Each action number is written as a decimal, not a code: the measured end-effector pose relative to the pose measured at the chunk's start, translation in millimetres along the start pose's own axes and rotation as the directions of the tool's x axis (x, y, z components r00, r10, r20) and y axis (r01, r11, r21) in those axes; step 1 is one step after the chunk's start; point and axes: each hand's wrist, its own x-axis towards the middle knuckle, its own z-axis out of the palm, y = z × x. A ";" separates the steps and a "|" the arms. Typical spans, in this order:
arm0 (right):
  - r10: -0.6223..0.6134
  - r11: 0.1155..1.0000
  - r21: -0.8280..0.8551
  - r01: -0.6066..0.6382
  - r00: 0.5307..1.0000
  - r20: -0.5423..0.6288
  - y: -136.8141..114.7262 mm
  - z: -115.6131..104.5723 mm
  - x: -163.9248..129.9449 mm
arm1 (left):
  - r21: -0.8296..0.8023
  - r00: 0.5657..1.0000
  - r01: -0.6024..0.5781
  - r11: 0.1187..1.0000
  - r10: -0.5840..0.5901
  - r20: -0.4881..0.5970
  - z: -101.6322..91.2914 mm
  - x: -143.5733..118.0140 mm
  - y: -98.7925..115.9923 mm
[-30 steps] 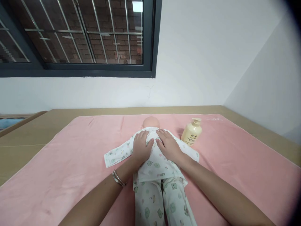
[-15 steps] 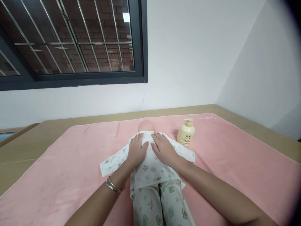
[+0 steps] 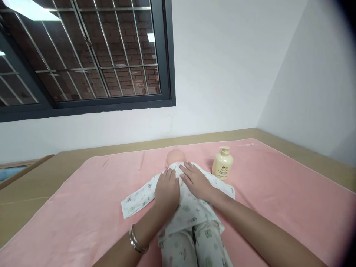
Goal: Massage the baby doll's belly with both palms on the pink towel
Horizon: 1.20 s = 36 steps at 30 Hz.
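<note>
Both palms lie flat and open, fingers spread, gripping nothing. Left hand point(image 3: 167, 191) presses on the upper back of the baby doll point(image 3: 189, 211); right hand point(image 3: 196, 181) sits just beside it, fingertips near the collar. Thumbs nearly meet along the midline.

Doll lies face down at centre frame, lower half running off the bottom edge. Bald head point(image 3: 174, 157) points toward the wall. It wears a white printed sleepsuit point(image 3: 191, 213); one empty-looking sleeve point(image 3: 136, 198) trails out to the left of centre.

Two metal bangles point(image 3: 136, 241) on the left wrist, clear of the cloth.

Pink towel point(image 3: 83, 207) covers the tan tabletop point(image 3: 30, 178) under everything. Cream pump bottle point(image 3: 222, 167) stands upright right of centre, near the doll's shoulder but apart from it.

Judgement: this looks like stroking or smoothing the back. Doing it well means even, light pressure from whole palms, both hands moving symmetrically either side of the spine line, not dragging the fabric into bunches, and keeping the right elbow away from the bottle.

Barred window point(image 3: 83, 55) fills the upper left.
</note>
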 end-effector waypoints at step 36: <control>0.034 0.984 -0.173 -0.030 0.999 0.022 -25.7 -14.1 -18.7 | -0.152 0.996 0.081 0.985 -0.075 0.044 1.7 7.2 -8.4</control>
